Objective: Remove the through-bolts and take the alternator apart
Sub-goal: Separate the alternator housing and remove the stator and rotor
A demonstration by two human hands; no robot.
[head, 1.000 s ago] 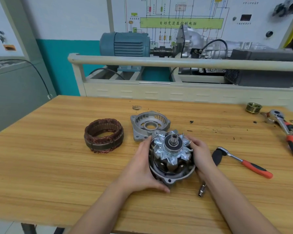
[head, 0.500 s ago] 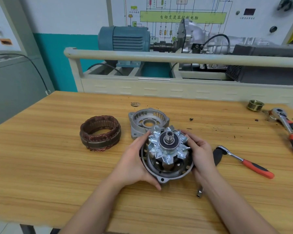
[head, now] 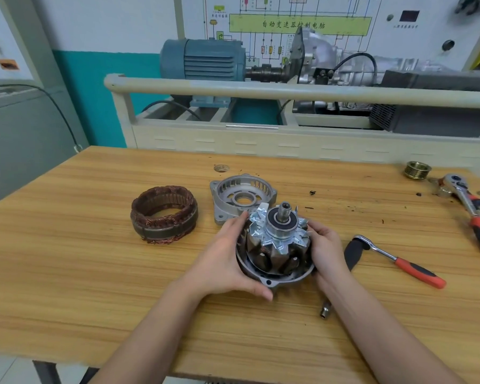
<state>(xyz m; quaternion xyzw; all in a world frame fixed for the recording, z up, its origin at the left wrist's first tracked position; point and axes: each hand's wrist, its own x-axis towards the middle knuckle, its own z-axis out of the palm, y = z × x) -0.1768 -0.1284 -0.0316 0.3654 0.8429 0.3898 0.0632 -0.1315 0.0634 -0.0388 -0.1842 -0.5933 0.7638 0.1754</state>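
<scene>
Our left hand [head: 227, 261] and right hand [head: 326, 245], fingers curled, cup the silver claw-pole rotor [head: 277, 242] seated in its grey aluminium end housing [head: 272, 279] on the wooden bench [head: 94, 273]; next, we judge, lift the rotor straight out.

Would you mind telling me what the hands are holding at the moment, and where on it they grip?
Both hold the rotor-and-housing assembly: the left hand cups its left side and lower rim, the right hand grips its right side.

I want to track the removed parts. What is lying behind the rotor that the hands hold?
Behind the rotor lies the empty end housing on the table; its near edge is covered by the rotor and the left hand.
</scene>
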